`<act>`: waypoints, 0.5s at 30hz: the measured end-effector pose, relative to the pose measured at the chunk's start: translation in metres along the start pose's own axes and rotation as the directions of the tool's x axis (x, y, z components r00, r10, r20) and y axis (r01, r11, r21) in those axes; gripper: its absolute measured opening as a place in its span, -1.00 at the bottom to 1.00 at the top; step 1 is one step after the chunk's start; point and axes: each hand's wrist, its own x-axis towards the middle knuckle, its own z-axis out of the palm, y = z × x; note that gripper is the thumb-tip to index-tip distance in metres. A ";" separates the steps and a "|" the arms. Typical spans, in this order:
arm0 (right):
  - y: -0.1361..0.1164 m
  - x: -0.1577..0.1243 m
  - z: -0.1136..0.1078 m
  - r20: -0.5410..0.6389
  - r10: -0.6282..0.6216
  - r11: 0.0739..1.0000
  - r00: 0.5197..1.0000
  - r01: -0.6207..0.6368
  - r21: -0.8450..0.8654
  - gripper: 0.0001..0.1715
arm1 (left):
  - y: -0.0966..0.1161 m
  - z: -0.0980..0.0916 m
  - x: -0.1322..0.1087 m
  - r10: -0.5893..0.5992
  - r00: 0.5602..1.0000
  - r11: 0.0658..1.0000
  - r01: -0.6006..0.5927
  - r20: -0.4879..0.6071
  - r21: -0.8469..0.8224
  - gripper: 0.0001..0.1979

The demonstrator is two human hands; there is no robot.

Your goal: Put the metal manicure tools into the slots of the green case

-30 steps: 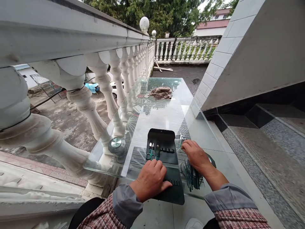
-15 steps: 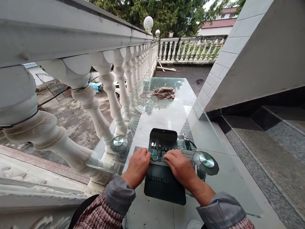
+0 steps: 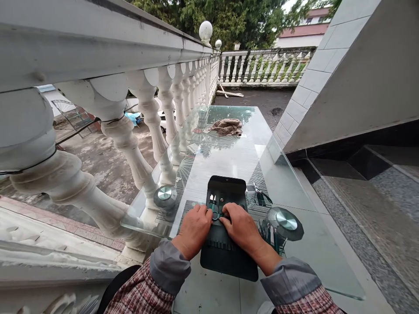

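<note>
An opened dark manicure case (image 3: 229, 261) lies on the glass table (image 3: 310, 266), its flap (image 3: 226, 183) spread toward the far end. Small scissors (image 3: 214, 209) with green finger loops sit in its holder, tips pointing away from me. My left hand (image 3: 195, 229) is closed at the case's left edge, fingertips beside the scissors. My right hand (image 3: 241, 226) reaches over the case from the right. Its thumb and fingers pinch a small dark tool with a green-marked handle next to the scissors; the fingers cover much of it. The empty loops near me show between my hands.
Right of the case lie nail clippers (image 3: 260, 196), and several metal tools (image 3: 273, 237) by my right wrist. Round metal discs (image 3: 284, 219) mark the table's supports. A crumpled brown cloth (image 3: 226, 127) rests farther off. White balusters (image 3: 126, 161) stand left; stone steps (image 3: 347, 205) rise right.
My right hand has shifted left from the right side of the case and now pinches at the tool beside the scissors. My left hand stays by the left edge.
</note>
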 end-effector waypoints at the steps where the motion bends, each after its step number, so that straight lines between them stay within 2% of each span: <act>1: 0.001 0.001 0.000 0.010 0.034 0.999 0.999 -0.034 0.034 -0.91 | 0.000 0.000 0.000 -0.007 1.000 1.000 0.007 0.000 -0.003 -0.96; 4: 0.006 0.007 0.001 0.029 0.128 0.976 0.991 -0.132 0.174 -0.87 | 0.000 0.000 0.000 -0.023 1.000 1.000 0.023 -0.001 -0.003 -0.99; 7: 0.012 0.014 0.000 -0.016 0.231 0.918 0.973 -0.212 0.335 -0.65 | 0.001 -0.001 0.000 -0.027 1.000 1.000 0.027 0.014 0.005 -0.97; 9: 0.014 0.018 0.000 0.008 0.267 0.868 0.964 -0.244 0.432 -0.53 | 0.001 -0.002 0.000 -0.030 0.999 1.000 0.030 0.023 0.010 -0.96; 12: 0.012 0.023 -0.003 0.098 0.273 0.760 0.957 -0.277 0.588 -0.49 | 0.001 -0.002 0.000 -0.028 0.999 0.999 0.028 0.023 0.018 -0.94; 15: 0.009 0.026 -0.004 0.140 0.304 0.628 0.942 -0.308 0.715 -0.50 | 0.001 -0.001 0.000 -0.015 1.000 1.000 0.015 0.025 0.026 -0.93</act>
